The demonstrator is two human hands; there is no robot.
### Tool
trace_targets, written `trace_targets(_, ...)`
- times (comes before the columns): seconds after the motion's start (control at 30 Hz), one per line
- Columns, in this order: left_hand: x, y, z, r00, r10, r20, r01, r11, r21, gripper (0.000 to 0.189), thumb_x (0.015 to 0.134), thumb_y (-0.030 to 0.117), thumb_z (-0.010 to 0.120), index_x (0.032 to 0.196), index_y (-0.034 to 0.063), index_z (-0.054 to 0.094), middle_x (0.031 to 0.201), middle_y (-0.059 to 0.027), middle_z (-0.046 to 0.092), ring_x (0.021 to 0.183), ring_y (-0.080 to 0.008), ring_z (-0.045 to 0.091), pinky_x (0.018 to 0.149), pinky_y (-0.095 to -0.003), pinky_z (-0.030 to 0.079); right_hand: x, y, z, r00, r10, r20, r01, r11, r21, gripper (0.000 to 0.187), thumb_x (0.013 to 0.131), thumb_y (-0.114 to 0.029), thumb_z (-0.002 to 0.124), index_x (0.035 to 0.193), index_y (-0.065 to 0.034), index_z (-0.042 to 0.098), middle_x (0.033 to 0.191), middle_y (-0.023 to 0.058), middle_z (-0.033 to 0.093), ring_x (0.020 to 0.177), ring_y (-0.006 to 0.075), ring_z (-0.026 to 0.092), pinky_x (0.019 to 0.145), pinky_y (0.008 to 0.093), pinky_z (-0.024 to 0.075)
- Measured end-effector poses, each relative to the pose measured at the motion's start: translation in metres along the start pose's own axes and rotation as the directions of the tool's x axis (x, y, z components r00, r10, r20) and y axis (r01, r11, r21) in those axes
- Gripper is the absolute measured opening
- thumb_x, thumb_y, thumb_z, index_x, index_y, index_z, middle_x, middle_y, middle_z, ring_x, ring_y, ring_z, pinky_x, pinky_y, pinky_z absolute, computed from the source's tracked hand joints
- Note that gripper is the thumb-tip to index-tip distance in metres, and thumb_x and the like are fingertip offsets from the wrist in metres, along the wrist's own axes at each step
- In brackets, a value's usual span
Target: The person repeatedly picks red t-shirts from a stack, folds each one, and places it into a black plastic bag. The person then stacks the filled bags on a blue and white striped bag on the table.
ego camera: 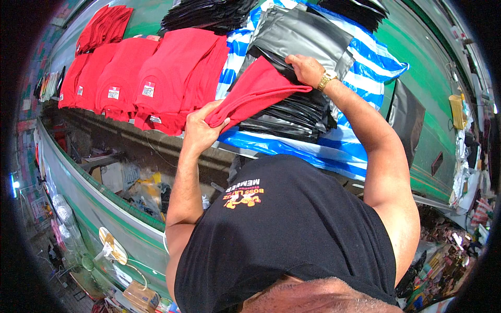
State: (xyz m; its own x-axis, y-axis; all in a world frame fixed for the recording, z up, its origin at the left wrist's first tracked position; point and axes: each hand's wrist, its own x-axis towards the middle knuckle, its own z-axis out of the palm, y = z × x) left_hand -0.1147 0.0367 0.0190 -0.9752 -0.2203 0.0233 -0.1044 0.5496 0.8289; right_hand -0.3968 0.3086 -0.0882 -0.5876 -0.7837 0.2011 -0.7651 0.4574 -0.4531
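Observation:
My left hand [203, 127] grips the near end of a folded red shirt [254, 90], which slants up to the right above a stack of black plastic bags [289, 117]. At the bags' upper edge is my right hand [307, 70], its fingers bent near the opening of a grey-black bag [301, 35]; whether they pinch the plastic cannot be made out. The shirt's right end lies just below that wrist. Left of my hands, folded red shirts [176, 70] with neck labels stand in several piles.
Under the bags spreads a blue-and-white striped plastic sheet [364, 86] on a green table [430, 125]. More black bags [207, 15] are stacked at the back. A second green table [94, 187] stands at the lower left, across a gap holding boxes and plastic.

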Motion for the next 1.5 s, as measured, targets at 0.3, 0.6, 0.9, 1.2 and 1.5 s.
trace_targets(0.3,0.013,0.013,-0.029,0.991,0.031,0.130,-0.024,0.998,-0.054,0.051,0.079,0.005,0.085,0.128,0.0016,0.070,0.120,-0.0116,0.075,0.111,-0.0176,0.069,0.101,-0.0341,0.052,-0.002,-0.001,-0.012,0.994,-0.050,0.102,0.069,0.979,-0.189,0.035,0.086,-0.012,0.066,0.120,-0.0044,0.067,0.108,0.0144,0.066,0.097,0.0366,0.069,0.084,0.0460,0.0574)
trace_targets(0.6,0.060,-0.002,0.004,0.997,0.053,-0.055,-0.048,0.995,0.089,0.049,0.082,0.008,0.085,0.128,0.0007,0.069,0.119,-0.0167,0.075,0.109,-0.0217,0.072,0.098,-0.0349,0.055,-0.017,0.021,-0.024,0.958,-0.259,-0.126,0.254,0.966,-0.054,0.047,0.086,-0.002,0.065,0.133,-0.0076,0.061,0.111,0.0136,0.070,0.097,0.0352,0.071,0.084,0.0435,0.0584)
trace_targets(0.9,0.024,0.010,0.055,0.943,0.163,-0.290,-0.127,0.982,0.139,0.047,0.083,0.008,0.083,0.127,0.0002,0.068,0.117,-0.0200,0.074,0.107,-0.0279,0.074,0.093,-0.0374,0.057,0.004,0.007,-0.067,0.941,0.260,-0.219,-0.232,0.962,0.145,0.023,0.089,-0.024,0.073,0.105,-0.0085,0.077,0.088,0.0134,0.076,0.080,0.0288,0.074,0.074,0.0397,0.0573)
trace_targets(1.2,0.036,0.017,0.090,0.841,0.444,-0.309,-0.399,0.895,0.201,0.047,0.081,-0.002,0.076,0.127,-0.0015,0.067,0.118,-0.0214,0.073,0.107,-0.0363,0.073,0.094,-0.0398,0.058,0.012,-0.076,-0.072,0.887,-0.061,-0.457,0.071,0.997,0.004,0.008,0.084,-0.013,0.076,0.084,-0.0062,0.072,0.081,0.0101,0.066,0.075,0.0300,0.068,0.068,0.0384,0.0558)
trace_targets(1.5,0.080,0.011,0.117,0.881,0.407,-0.241,-0.359,0.907,0.220,0.040,0.080,0.002,0.077,0.118,0.0012,0.063,0.103,-0.0215,0.071,0.095,-0.0400,0.072,0.082,-0.0445,0.058,-0.009,-0.124,-0.061,0.856,-0.118,-0.504,0.105,0.993,-0.055,0.013,0.085,-0.015,0.075,0.087,-0.0071,0.066,0.079,0.0094,0.061,0.072,0.0297,0.067,0.063,0.0405,0.0561)
